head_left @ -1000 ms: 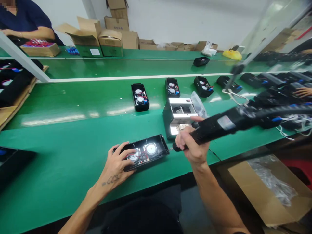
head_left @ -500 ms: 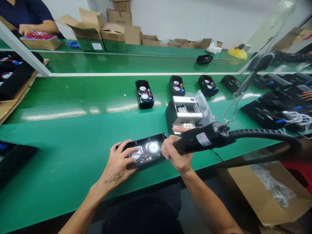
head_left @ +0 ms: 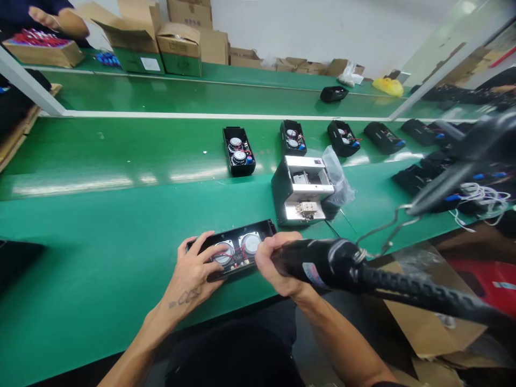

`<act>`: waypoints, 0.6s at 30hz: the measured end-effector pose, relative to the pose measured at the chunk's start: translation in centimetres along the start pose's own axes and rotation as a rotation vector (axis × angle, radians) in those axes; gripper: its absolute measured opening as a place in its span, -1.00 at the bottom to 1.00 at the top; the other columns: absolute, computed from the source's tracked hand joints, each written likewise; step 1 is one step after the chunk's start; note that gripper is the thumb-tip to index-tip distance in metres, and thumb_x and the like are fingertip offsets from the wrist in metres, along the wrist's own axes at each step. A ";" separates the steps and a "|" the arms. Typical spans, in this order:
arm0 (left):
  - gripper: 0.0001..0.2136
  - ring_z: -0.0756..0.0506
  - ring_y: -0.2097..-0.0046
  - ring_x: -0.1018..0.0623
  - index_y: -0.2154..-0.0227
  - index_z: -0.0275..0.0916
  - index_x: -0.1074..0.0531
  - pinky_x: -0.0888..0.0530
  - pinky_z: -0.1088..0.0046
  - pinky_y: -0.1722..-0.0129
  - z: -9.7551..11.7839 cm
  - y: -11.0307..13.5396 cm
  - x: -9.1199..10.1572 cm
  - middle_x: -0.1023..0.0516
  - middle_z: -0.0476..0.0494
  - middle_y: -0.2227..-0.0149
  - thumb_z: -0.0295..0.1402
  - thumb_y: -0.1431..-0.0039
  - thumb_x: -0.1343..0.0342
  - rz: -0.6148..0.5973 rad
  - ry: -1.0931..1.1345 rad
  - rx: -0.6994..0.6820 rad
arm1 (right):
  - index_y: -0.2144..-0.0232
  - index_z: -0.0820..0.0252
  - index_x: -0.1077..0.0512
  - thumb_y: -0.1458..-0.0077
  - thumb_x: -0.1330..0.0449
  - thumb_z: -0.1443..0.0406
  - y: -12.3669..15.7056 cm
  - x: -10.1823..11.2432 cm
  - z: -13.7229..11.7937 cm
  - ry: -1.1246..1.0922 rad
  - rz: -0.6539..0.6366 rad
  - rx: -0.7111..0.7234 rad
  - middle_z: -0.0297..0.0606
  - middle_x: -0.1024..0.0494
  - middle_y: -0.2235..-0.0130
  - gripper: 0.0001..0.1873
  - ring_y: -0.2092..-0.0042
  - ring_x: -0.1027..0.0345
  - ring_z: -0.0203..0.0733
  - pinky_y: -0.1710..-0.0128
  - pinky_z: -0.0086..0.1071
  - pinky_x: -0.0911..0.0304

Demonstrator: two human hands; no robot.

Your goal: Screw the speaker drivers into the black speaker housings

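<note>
My left hand [head_left: 193, 271] lies flat with fingers spread, pressing on the left end of the open black speaker case [head_left: 231, 250]. The case sits at the near edge of the green surface [head_left: 100, 242], right in front of me. My right hand [head_left: 278, 266] is closed tight round the electric screwdriver [head_left: 322, 263]. Its tip is hidden behind my fingers at the case's right end, so I can't tell if the bit sits in a screw. This looks like screw-driving. To do it well I'd tip the driver closer to upright, since it lies almost flat now. I'd also press the case down hard so it can't twist, and stay off the red wires by the two cones. The grey screw box [head_left: 300, 188] stands just behind, with more cases [head_left: 238, 151] further back.
</note>
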State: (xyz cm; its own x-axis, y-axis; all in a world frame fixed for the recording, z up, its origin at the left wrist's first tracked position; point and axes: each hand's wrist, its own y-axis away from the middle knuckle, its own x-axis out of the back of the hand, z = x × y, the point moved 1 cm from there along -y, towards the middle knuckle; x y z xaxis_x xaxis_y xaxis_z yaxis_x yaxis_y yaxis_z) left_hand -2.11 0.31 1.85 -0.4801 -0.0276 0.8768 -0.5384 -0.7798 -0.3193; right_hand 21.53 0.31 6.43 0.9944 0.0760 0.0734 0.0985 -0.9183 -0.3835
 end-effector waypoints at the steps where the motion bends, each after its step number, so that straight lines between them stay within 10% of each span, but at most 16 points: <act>1: -0.92 -0.47 -0.36 -0.33 0.38 -0.05 -0.61 -0.23 -0.23 -0.21 0.0 0.0 0.0 -0.65 0.01 -0.12 -0.38 -0.11 -0.37 -0.005 -0.009 -0.005 | 0.00 -0.13 -0.29 -0.12 -0.33 0.42 -0.1 -0.2 -0.3 0.043 0.005 0.044 -0.48 -0.53 0.39 -0.51 0.46 -0.44 -0.19 0.46 -0.22 -0.39; 9: -0.95 -0.46 -0.32 -0.37 0.41 -0.03 -0.60 -0.25 -0.19 -0.18 -1.4 0.2 -0.7 -0.65 -0.01 -0.11 -0.33 -0.12 -0.35 0.019 -0.069 -0.072 | 0.11 -0.04 -0.34 -0.13 -0.30 0.30 -2.0 -0.7 -2.3 0.107 0.047 0.142 -0.55 -0.36 0.56 -0.70 0.57 -0.27 -0.24 0.49 -0.23 -0.38; 15: -0.93 -0.45 -0.33 -0.36 0.44 -0.06 -0.59 -0.26 -0.19 -0.18 -1.8 0.1 -0.7 -0.63 -0.07 -0.13 -0.31 -0.12 -0.34 0.023 -0.089 -0.095 | -0.13 0.03 -0.26 -0.20 -0.30 0.27 -6.0 7.5 -3.0 -0.022 0.664 0.228 -0.65 -0.28 0.60 -0.51 0.63 -0.16 -0.35 0.53 -0.36 -0.22; 18: -0.92 -0.45 -0.33 -0.36 0.45 -0.07 -0.58 -0.26 -0.20 -0.16 -1.7 0.0 -0.6 -0.64 -0.06 -0.12 -0.34 -0.11 -0.35 0.021 -0.081 -0.092 | -0.04 0.07 -0.30 -0.15 -0.34 0.23 -8.2 10.4 -1.7 0.076 0.729 0.256 -0.66 -0.31 0.60 -0.55 0.64 -0.16 -0.37 0.52 -0.36 -0.22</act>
State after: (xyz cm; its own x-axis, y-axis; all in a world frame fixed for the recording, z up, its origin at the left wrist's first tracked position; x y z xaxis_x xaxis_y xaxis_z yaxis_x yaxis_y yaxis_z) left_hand -3.02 1.40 0.70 -0.4369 -0.0966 0.8943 -0.5920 -0.7177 -0.3668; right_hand 30.95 7.99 11.86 0.8070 -0.5482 -0.2196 -0.5645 -0.6071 -0.5593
